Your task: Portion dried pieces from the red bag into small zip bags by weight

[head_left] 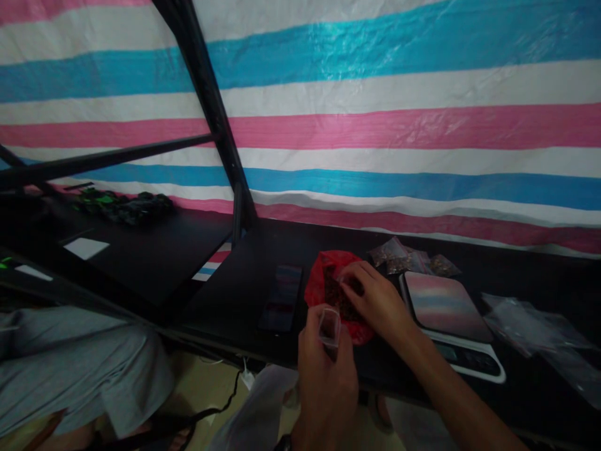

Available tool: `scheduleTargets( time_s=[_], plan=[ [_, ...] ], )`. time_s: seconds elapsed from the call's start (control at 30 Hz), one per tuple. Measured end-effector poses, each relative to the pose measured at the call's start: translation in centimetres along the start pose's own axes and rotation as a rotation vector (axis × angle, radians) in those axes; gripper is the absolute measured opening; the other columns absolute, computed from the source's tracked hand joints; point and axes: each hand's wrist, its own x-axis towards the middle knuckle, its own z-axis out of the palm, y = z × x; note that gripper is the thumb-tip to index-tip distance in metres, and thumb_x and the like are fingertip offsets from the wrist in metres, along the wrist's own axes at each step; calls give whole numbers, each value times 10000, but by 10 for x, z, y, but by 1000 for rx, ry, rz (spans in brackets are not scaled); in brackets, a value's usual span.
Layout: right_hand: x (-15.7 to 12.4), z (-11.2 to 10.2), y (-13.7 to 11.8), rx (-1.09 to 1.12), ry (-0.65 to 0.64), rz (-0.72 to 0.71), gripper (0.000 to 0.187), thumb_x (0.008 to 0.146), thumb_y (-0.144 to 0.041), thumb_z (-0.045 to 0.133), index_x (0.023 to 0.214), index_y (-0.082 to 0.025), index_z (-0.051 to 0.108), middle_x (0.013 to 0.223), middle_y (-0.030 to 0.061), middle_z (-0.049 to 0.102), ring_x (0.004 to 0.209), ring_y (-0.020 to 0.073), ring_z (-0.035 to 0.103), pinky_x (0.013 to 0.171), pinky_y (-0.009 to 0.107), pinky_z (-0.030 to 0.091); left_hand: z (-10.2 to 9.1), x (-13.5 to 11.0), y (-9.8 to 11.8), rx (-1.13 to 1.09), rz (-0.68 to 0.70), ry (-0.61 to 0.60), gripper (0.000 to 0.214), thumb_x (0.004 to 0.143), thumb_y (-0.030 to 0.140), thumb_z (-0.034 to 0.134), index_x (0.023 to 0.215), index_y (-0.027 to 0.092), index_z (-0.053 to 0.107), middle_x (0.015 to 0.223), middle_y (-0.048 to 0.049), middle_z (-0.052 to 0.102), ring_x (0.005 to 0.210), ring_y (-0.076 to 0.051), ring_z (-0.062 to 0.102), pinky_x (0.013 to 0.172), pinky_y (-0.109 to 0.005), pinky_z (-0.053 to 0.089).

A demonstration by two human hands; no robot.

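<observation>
A small clear plastic bag (pixel 330 327) is in my left hand (pixel 327 369), its mouth held apart between thumb and fingers. Just beyond it lies an open red plastic bag (pixel 318 280) filled with small dark brown bits. My right hand (pixel 370 294) reaches into the red bag with its fingers pinched together. What those fingertips hold is too small and dim to make out. A digital scale (pixel 448 307) with a shiny platform and white front stands to the right of my right hand, apart from it.
Several filled clear bags (pixel 399 255) lie behind the scale. Flat, clear plastic bags (pixel 535 322) are spread at the right. A dark phone (pixel 282 297) rests left of the red bag. A black metal frame post (pixel 211 94) rises at left, beside a seated person's grey-clad leg (pixel 94 369).
</observation>
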Motion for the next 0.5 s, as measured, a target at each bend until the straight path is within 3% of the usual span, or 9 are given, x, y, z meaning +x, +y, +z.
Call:
scheduleTargets(
  time_s=[0.1,0.27,0.5],
  plan=[
    [15,6,-6,-74,-28,30,176,1024,-173,584,1157,-224,688,1279,99,707,1153,259,699,961,365,541,0,1,-4,-10,-41,-52,191,934,414,702,934,230,651,818,-16,615,730,-178,571,657,-278,463],
    [33,11,-11,-128,-148,70,214,986,-174,615,1163,-191,734,1267,149,721,1130,285,707,936,370,529,1,23,-15,-199,-107,-21,213,927,421,698,950,222,626,841,3,600,756,-158,562,712,-261,477],
    [28,-3,-1,65,-290,0,118,900,-194,694,968,-223,786,952,44,808,847,205,740,770,295,506,7,46,-27,-554,-148,71,185,865,342,718,859,209,588,731,37,542,646,-114,501,621,-218,441]
  ],
)
